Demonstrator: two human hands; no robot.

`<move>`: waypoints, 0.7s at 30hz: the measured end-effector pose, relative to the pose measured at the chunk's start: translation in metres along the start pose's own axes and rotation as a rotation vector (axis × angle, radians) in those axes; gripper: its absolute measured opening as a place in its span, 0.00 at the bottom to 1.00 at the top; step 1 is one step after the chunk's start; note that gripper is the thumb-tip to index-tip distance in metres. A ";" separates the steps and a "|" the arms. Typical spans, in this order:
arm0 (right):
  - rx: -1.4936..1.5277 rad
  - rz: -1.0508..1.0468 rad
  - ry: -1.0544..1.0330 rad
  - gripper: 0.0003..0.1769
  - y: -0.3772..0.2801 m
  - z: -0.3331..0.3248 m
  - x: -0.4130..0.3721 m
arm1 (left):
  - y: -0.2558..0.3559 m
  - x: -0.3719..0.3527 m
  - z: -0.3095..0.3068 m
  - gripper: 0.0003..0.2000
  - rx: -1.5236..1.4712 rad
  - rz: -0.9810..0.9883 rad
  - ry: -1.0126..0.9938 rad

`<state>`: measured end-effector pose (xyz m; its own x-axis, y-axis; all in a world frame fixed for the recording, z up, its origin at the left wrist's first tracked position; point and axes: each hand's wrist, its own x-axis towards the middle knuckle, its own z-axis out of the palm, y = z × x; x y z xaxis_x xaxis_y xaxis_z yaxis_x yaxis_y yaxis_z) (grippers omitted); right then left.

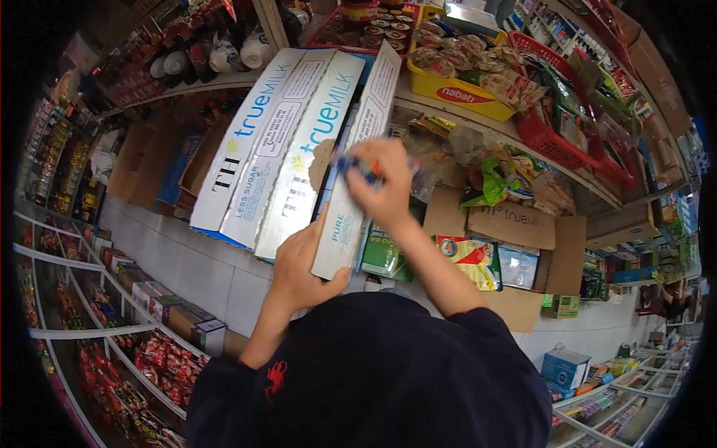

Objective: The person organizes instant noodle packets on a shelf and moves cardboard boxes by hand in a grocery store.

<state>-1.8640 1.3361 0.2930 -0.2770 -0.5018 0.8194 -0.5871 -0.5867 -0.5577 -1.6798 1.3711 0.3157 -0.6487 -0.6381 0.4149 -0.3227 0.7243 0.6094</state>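
Two bare hands on one long white-and-blue cardboard milk case (340, 224), nearest first: left hand (299, 261) at the lower end, fingers wrapped round the case's left edge, thumb up along it. Long axis running from that grip up and slightly right toward the shelf. Farther along, near mid-length, right hand (385, 187) laid across the face, fingers pressed together and pinching a small blue-and-red object (351, 163), too blurred to name, at the left edge. Just beside, leftward, three more long white milk cases (276, 142) leaning alike. Beyond, a yellow plastic basket (463, 93) of packets.
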 end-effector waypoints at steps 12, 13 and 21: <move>0.518 0.369 -0.386 0.15 -0.101 -0.022 -0.027 | -0.001 -0.005 -0.007 0.51 0.022 0.183 0.203; 0.655 0.491 -0.396 0.16 -0.106 -0.020 -0.025 | 0.002 -0.010 -0.006 0.51 0.025 0.180 0.207; 0.989 0.427 -0.625 0.26 -0.123 0.026 -0.004 | -0.015 -0.026 -0.038 0.33 -0.633 0.043 0.662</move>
<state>-1.7708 1.3936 0.3543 0.2640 -0.8271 0.4962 0.3597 -0.3929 -0.8463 -1.6319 1.3671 0.3211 -0.0611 -0.7749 0.6291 0.2569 0.5969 0.7601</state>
